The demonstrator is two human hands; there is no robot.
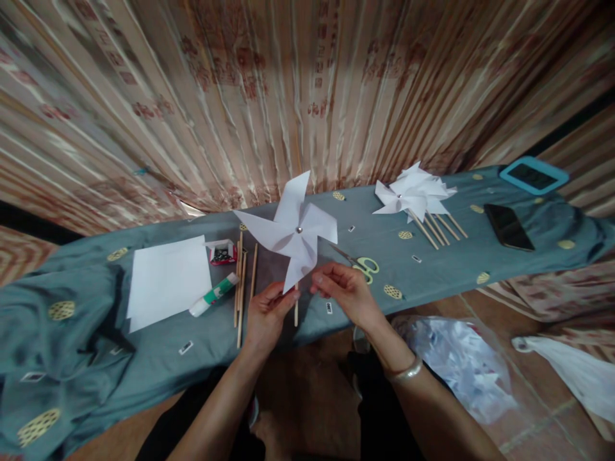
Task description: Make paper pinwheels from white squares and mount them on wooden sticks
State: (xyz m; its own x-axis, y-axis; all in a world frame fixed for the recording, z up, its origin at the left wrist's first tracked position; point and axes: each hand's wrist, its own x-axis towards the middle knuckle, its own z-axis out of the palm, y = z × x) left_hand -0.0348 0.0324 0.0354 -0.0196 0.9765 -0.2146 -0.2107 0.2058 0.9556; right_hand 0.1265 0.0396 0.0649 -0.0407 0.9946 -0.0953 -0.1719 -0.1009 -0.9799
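Observation:
A white paper pinwheel (298, 238) with a silver pin at its centre stands upright in front of me. My left hand (269, 315) is closed around its wooden stick, just under the lowest blade. To the right of the stick, my right hand (346, 293) hovers apart from it, fingers bent and thumb near the fingertips; whether anything tiny sits between them I cannot make out. Behind the right hand lie scissors (368, 266) with pale green handles. Several wooden sticks (240, 288) rest left of the pinwheel, beside a small red and white box (222, 255) of dark pins.
White paper sheets (168, 278) and a green glue stick (214, 294) lie at left. Several other pinwheels (418, 192) are piled at back right, near a black phone (508, 227) and a blue-framed device (534, 175). A clear plastic bag (461, 365) sits on the floor.

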